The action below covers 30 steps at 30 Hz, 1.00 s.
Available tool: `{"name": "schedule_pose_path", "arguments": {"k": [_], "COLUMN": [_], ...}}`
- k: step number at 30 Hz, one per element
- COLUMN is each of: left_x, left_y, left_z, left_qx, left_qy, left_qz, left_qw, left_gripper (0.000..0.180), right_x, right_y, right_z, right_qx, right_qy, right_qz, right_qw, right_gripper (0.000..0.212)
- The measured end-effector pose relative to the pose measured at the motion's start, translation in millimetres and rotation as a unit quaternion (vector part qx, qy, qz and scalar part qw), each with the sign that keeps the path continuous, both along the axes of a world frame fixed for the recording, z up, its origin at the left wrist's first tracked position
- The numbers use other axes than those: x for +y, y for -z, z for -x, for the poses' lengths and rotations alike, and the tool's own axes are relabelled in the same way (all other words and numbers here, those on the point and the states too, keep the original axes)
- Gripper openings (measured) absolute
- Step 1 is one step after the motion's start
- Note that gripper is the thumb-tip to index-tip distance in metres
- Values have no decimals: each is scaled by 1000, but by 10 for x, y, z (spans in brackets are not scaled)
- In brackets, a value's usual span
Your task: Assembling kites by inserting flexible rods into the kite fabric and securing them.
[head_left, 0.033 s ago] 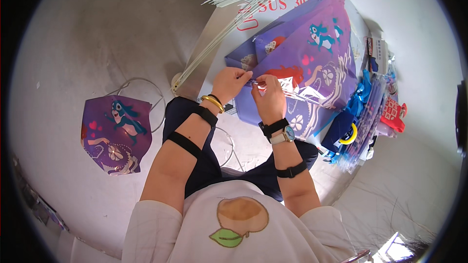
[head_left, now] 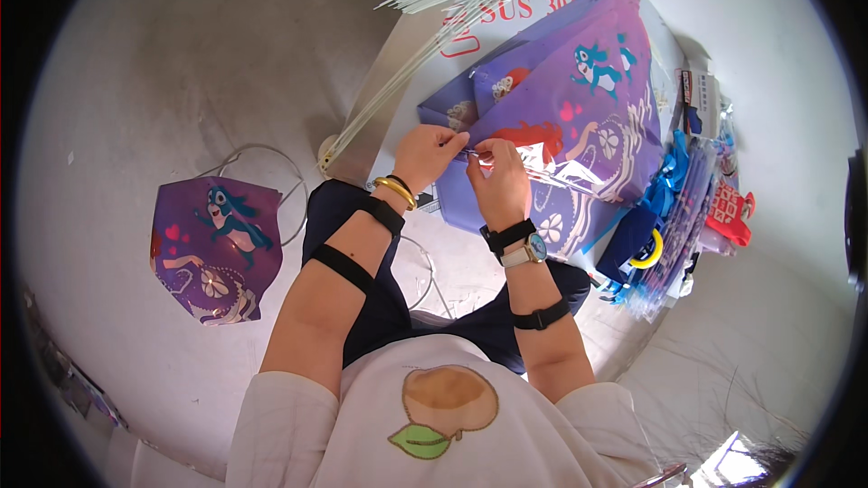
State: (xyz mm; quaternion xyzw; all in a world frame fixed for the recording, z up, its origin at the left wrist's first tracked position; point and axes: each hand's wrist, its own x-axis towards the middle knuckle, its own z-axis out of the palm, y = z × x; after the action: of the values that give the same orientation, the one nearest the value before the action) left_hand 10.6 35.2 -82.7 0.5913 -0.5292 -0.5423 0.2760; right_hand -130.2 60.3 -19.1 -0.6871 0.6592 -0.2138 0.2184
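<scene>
Close together in front of me, my left hand (head_left: 431,154) and my right hand (head_left: 499,182) both pinch with thumb and fingers. Between their fingertips is a small, thin piece, partly hidden and too small to make out. Just beyond, a stack of purple printed sheets (head_left: 592,117) with cartoon figures, hearts and lacy patterns leans over a white box top. Its near edge lies beside and under my fingers. White, shiny strips (head_left: 565,176) show on the sheets to the right of my right hand.
Long pale thin rods (head_left: 407,72) lie across the white box (head_left: 407,122). On the floor at left rests another purple printed sheet (head_left: 217,253), with a looped cable (head_left: 297,217) behind it. At right are bagged pieces (head_left: 674,226), a yellow ring (head_left: 647,250) and a red packet (head_left: 728,212).
</scene>
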Motion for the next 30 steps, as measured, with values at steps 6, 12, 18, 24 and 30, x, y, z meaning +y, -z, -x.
{"name": "schedule_pose_path", "arguments": {"k": [6, 12, 18, 24, 30], "left_x": [5, -2, 21, -3, -3], "left_y": [19, -29, 52, 25, 2], "left_z": [6, -7, 34, 10, 5], "left_qx": [18, 8, 30, 18, 0], "left_qy": [1, 9, -13, 5, 8], "left_qz": [7, -2, 14, 6, -15], "left_qw": [1000, 1000, 999, 1000, 1000], "left_gripper": [41, 41, 39, 40, 41], "right_x": [-46, -52, -38, 54, 4], "right_y": [19, 19, 136, 97, 36], "right_z": [20, 3, -19, 8, 30], "right_qx": [28, 37, 47, 3, -26], "right_qy": [-17, -14, -24, -8, 3], "right_qz": [-20, -35, 12, 19, 29], "right_qw": [999, 999, 999, 1000, 999], "right_gripper": [12, 10, 12, 16, 13]}}
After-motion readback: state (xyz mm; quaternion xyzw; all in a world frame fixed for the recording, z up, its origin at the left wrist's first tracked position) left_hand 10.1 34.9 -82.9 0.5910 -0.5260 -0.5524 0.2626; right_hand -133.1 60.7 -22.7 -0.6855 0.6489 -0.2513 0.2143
